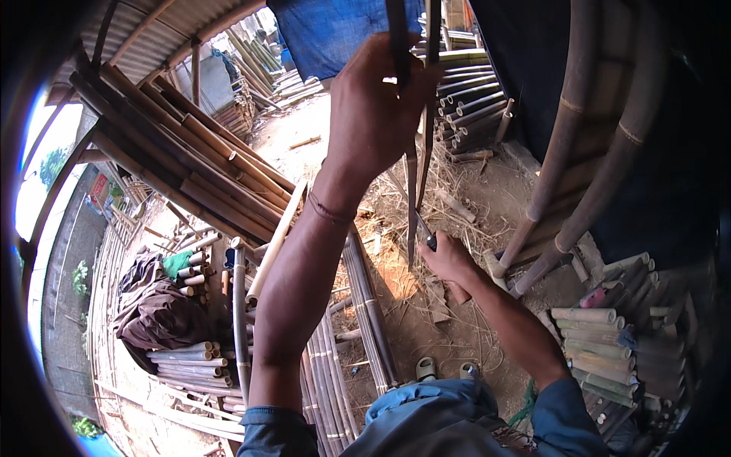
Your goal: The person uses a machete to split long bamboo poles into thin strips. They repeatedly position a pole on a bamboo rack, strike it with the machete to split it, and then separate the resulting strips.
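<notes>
My left hand (373, 110) is raised high in the upper middle, its fingers closed round long, thin bamboo strips (412, 198). The strips run up past the top edge of the view and hang down below my hand, close together. Lower and to the right, my right hand (448, 260) is closed round a knife. Its brown handle end (458, 292) sticks out below my fist, and its narrow blade (420, 224) points up and left. The blade lies beside the lower part of the strips; whether it touches them I cannot tell.
A bamboo ladder (567, 145) leans at the right, near stacked cut bamboo (598, 335). Long bamboo poles (205, 156) lie on a rack at the left, with a dark cloth (164, 308) below. Shavings (457, 202) litter the ground. A blue tarp (327, 38) hangs behind.
</notes>
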{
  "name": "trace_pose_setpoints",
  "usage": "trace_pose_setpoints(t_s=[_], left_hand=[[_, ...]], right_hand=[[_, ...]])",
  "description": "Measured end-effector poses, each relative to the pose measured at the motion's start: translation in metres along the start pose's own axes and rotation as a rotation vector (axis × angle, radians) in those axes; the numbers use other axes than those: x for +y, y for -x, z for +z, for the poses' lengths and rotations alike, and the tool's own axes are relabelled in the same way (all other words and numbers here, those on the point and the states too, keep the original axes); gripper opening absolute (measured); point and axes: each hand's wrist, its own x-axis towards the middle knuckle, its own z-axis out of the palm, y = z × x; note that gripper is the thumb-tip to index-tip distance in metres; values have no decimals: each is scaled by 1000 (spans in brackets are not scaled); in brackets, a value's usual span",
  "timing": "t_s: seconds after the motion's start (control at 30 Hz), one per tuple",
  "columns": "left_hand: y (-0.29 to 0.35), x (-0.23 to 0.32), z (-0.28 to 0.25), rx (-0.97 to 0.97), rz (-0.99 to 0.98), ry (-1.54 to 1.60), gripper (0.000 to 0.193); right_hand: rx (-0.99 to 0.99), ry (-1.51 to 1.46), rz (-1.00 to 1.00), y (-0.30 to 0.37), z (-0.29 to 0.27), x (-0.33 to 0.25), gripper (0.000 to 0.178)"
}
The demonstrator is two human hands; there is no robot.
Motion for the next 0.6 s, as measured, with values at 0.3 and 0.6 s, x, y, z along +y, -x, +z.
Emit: trace_pose_setpoints(t_s=[0.3, 0.6], left_hand=[[-64, 43, 24, 391, -188, 579, 32], [8, -4, 153, -76, -506, 1317, 33]], right_hand=[[-17, -29, -145, 112, -91, -14, 38], [-106, 29, 233, 94, -82, 102, 32]])
